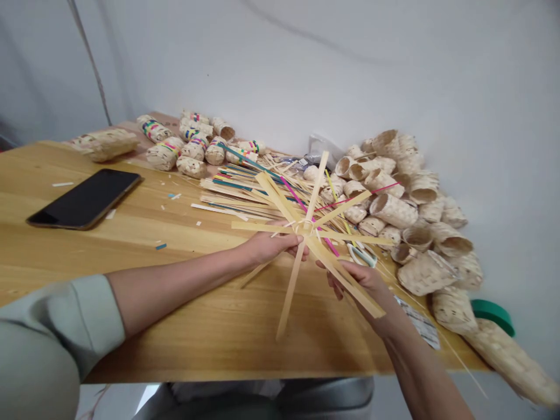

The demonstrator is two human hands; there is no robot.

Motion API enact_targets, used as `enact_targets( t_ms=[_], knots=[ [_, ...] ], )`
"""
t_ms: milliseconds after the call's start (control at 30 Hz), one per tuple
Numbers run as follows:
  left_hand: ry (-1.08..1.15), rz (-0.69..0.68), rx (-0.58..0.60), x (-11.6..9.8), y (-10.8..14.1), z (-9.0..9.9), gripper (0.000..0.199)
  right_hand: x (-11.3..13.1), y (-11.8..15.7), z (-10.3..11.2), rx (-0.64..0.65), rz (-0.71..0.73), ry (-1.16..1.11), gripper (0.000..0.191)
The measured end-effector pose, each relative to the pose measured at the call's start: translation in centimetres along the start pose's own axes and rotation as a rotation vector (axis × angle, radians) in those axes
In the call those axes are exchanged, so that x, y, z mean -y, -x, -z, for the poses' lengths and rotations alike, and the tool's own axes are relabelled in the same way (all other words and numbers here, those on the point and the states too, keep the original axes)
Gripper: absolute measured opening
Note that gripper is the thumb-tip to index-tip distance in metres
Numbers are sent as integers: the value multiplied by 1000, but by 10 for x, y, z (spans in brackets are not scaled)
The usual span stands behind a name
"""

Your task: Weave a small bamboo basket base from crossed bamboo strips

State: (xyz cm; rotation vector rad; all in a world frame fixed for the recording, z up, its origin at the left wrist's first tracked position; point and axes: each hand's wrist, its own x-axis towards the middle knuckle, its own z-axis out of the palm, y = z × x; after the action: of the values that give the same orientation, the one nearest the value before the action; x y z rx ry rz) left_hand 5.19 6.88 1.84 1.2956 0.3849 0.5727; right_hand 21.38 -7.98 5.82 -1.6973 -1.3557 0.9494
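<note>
A star-shaped bamboo strip weave (307, 224) is held above the table, its pale flat strips spreading outward from a crossed centre. My left hand (273, 244) grips it close to that centre, thumb on top and the other fingers partly behind. At the lower right, my right hand (356, 280) has curled fingers around one of the strips, which partly covers them. A narrow strip circles the crossing in the middle. Behind the weave lies a pile of loose bamboo strips (238, 189), mostly pale with some teal and pink ones.
Several woven bamboo tubes (394, 210) are heaped on the right. Colour-banded woven pieces (192, 146) sit at the back left. A phone (85, 198) lies on the wooden table (166, 338). Scissors (362, 255) rest behind my right hand, and a green tape roll (493, 315) is at far right.
</note>
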Motion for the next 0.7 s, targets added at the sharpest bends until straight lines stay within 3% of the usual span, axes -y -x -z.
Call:
enact_targets(
  t_ms=[167,267,367,500,700],
  knots=[
    [-433,-167,-56,-18,9,0,24,8,0,5,32,25,193,27],
    [-634,-184,-89,-25,11,0,23,13,1,8,47,18,285,32],
    [-708,-166,-130,-24,10,-2,22,13,-1,6,18,28,341,33],
    [-785,-244,-193,-17,10,-5,27,8,-2,-4,-125,39,409,28],
    [-789,-321,-281,-15,11,-6,33,3,-5,-25,-294,-56,229,29]
  ],
)
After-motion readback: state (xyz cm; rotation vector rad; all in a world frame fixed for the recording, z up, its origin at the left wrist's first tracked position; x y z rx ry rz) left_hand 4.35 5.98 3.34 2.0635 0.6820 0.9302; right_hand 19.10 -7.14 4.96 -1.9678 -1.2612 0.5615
